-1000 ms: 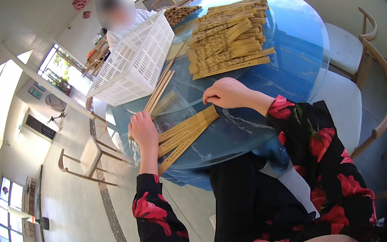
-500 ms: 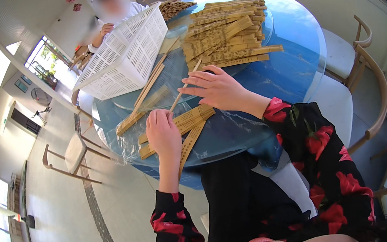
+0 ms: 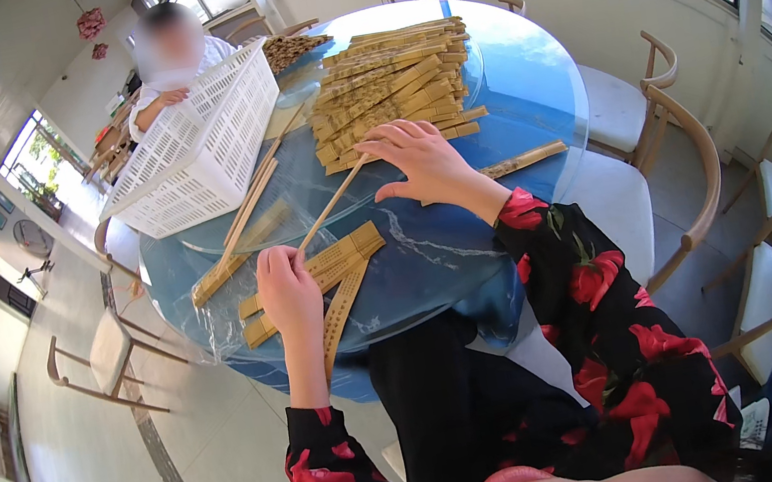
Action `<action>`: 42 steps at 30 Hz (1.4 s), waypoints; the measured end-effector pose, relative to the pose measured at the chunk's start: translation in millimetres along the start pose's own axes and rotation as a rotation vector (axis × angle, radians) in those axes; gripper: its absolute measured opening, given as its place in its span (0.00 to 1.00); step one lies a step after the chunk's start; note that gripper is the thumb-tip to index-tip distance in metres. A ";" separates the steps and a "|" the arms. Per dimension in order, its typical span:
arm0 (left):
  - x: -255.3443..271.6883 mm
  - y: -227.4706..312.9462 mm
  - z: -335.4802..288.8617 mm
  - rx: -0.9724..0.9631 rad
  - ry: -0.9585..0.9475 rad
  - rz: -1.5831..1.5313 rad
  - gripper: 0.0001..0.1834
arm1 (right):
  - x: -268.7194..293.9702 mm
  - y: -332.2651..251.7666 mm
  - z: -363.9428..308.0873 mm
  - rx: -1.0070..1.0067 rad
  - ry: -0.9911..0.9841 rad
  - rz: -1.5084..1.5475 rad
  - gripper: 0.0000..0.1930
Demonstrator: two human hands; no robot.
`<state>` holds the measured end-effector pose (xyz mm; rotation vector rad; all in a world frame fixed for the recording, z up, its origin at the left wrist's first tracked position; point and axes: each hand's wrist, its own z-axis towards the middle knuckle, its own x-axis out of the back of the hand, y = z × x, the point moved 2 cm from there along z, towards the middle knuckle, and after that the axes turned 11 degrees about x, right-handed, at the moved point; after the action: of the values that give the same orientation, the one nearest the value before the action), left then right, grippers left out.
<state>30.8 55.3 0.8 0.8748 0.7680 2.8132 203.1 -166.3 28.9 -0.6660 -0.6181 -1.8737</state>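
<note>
A slender pale wooden stick [image 3: 332,207] slants over the blue table, its lower end pinched in my left hand [image 3: 289,289]. By its upper end is my right hand [image 3: 424,162], palm down, fingers stretched out and thumb apart. Whether its fingertips touch the stick I cannot tell. Beneath and beside my left hand lie several flat, yellow-brown printed strips [image 3: 350,254], crossed over one another. Past my right hand rises a big pile of similar strips [image 3: 392,89]. One more long strip [image 3: 525,159] lies on the table just right of my right wrist.
A white slatted plastic basket [image 3: 194,175] stands at the table's far left, with a person [image 3: 176,62] behind it. Loose sticks [image 3: 251,202] lie beside the basket. A brown heap [image 3: 290,49] sits at the back. Wooden chairs [image 3: 690,183] surround the round glass-topped table [image 3: 540,65].
My view has turned, shifting the scene leftward. My right thumb and fingers have spread apart near the stick's upper end. A strip now lies by my right wrist, where blue table showed before.
</note>
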 end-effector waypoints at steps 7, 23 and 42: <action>9.3 3.7 1.1 -0.017 0.092 -0.139 0.05 | 67.8 15.9 -91.2 -0.180 -0.342 -0.083 0.13; 12.3 1.5 -0.3 -0.013 0.189 -0.192 0.03 | 11.8 95.6 47.2 0.175 -0.077 -0.455 0.19; 8.8 9.9 -1.8 -0.164 0.042 -0.078 0.04 | -33.0 -78.0 35.1 0.459 0.014 0.132 0.15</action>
<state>23.0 48.0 8.9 0.7462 0.5533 2.7857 147.9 -93.4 22.1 -0.3811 -0.9333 -1.5380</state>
